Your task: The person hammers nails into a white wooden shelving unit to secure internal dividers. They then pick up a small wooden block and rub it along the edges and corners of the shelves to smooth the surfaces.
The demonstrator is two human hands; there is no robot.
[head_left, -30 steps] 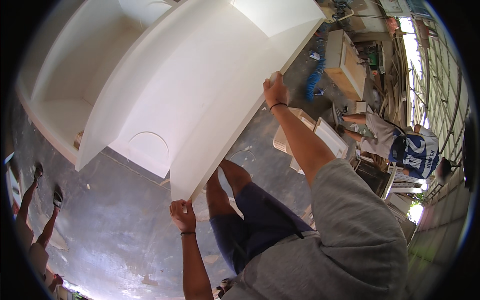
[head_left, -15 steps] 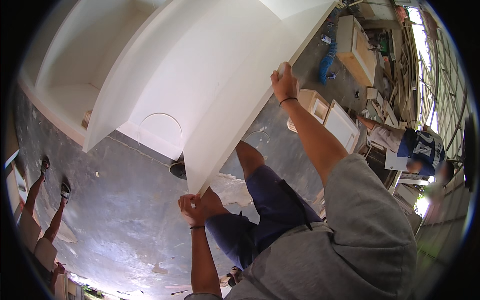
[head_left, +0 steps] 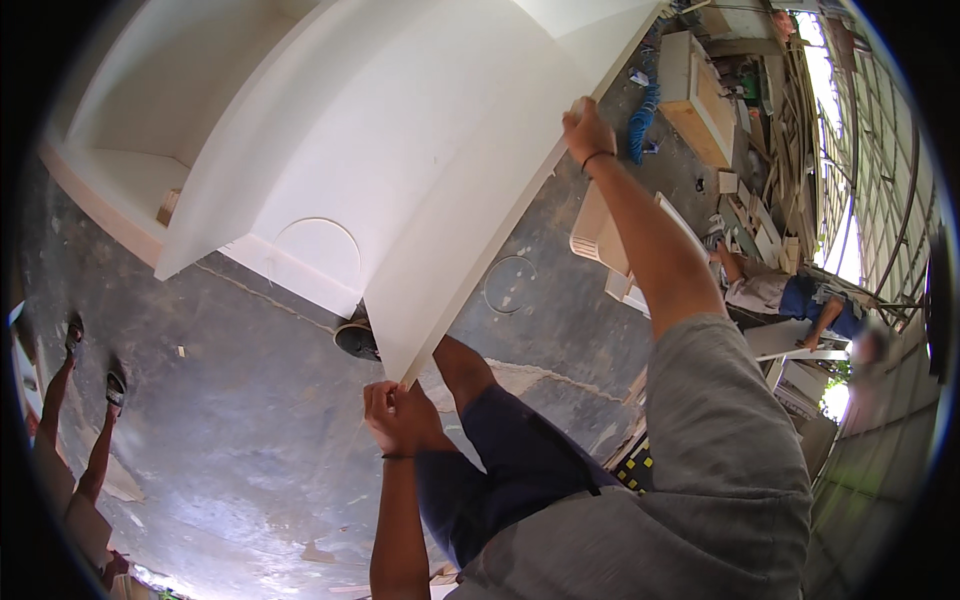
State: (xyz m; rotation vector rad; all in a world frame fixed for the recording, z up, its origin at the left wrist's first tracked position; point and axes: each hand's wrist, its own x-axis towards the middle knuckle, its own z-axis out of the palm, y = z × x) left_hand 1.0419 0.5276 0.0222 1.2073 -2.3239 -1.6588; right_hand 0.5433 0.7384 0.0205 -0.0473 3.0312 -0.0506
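Note:
A large white cabinet carcass (head_left: 330, 140) stretches across the upper left of the view. Its long white side panel (head_left: 450, 230) slants from the top right down to a corner in front of me. At that low corner, my left hand (head_left: 392, 412) is closed, fingertips pinched against the panel's end. My right hand (head_left: 590, 132) holds the panel's outer edge farther up, its fingers curled over and partly hidden. A round cut line (head_left: 318, 245) shows on the cabinet's white inner face. My dark shoe (head_left: 356, 340) is beside the panel's lower corner.
Small wooden cabinets (head_left: 598, 228) lie on the grey floor (head_left: 250, 400) to my right. Beyond are a coiled blue hose (head_left: 641, 125), a light wooden box (head_left: 697, 105) and scrap wood. One person (head_left: 790, 300) is at the far right; another person's legs (head_left: 103, 440) are at left.
My right hand has slid a little up along the panel's edge. My left hand stays at the corner. My legs have shifted left, and the person at right has bent or moved an arm.

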